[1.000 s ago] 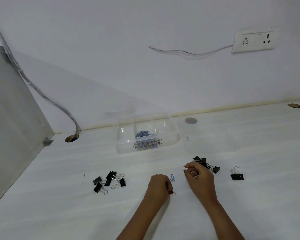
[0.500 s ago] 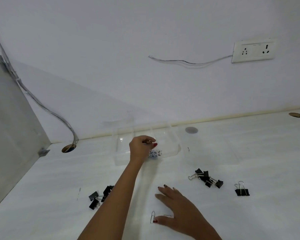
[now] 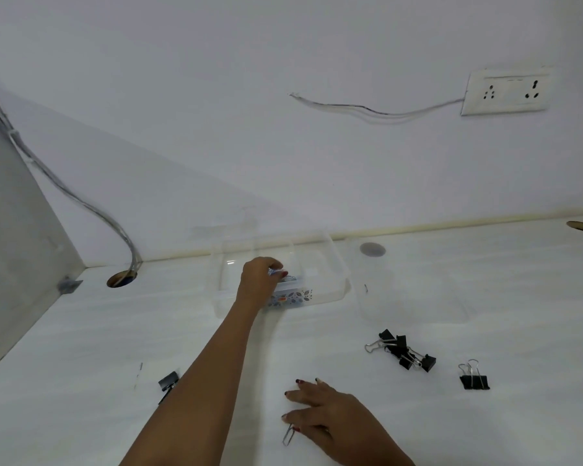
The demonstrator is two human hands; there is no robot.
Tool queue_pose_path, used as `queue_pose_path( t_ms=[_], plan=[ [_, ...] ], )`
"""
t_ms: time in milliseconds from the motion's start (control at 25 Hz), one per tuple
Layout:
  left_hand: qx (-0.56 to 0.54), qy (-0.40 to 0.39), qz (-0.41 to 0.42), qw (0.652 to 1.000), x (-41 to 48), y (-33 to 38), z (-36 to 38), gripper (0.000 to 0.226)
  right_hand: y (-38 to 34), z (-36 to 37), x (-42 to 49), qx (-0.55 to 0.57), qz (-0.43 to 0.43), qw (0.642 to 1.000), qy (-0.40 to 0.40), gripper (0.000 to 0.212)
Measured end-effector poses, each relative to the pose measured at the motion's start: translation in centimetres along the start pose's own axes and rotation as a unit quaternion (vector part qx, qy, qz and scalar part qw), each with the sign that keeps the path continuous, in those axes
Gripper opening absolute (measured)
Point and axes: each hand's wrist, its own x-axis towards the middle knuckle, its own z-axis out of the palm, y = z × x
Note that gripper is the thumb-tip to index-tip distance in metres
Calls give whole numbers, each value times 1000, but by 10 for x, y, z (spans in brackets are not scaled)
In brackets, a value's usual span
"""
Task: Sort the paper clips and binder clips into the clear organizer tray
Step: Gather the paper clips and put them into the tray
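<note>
Head view: left hand [image 3: 260, 280] reaching over the clear organizer tray [image 3: 334, 280], fingers curled above its middle compartment, contents of the grip impossible to tell. Right hand [image 3: 327, 422] spread flat on the white table [image 3: 485, 425], thumb touching a silver paper clip [image 3: 288, 435]. Black binder clips [image 3: 403, 353] clustered to the right, one more [image 3: 473, 378] just beyond.

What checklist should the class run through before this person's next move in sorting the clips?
1. Left hand over the clear organizer tray, above its middle compartment: ok.
2. Paper clip released from the left hand: cannot tell; fingertips are curled.
3. Next piece within reach: ok; a silver paper clip lies at the right hand thumb.
4. Right hand free to pick: ok; it lies flat and open.
5. Binder clips sorted: not ok; a cluster and a single one remain on the desk.
</note>
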Motion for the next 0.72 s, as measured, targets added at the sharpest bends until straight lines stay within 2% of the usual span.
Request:
queue_pose_path(
  t_ms=[200, 360, 440, 560, 640, 720],
  plan=[
    [-43, 38, 38, 998, -12, 4, -11, 20, -3, -4, 1, 37, 37, 999, -3, 37],
    [-47, 60, 59, 995, -24, 5, -15, 22, -5, -5, 0, -12, 26, 1000, -1, 19],
    [-62, 94, 65, 992, -37, 7, -19, 22, -2, -11, 1, -9, 47, 999, 20, 18],
    [-138, 158, 47, 977, -82, 8, -16, 20, 2, -24, 3, 56, 91, 992, 70, 5],
    [-157, 130, 31, 978, -123, 4, -4, 20, -1, -32, 1, 71, 118, 988, 65, 8],
    [-157, 87, 43, 983, -162, -3, 9, 20, -8, -36, -2, 47, 121, 991, -13, 26]
  ],
)
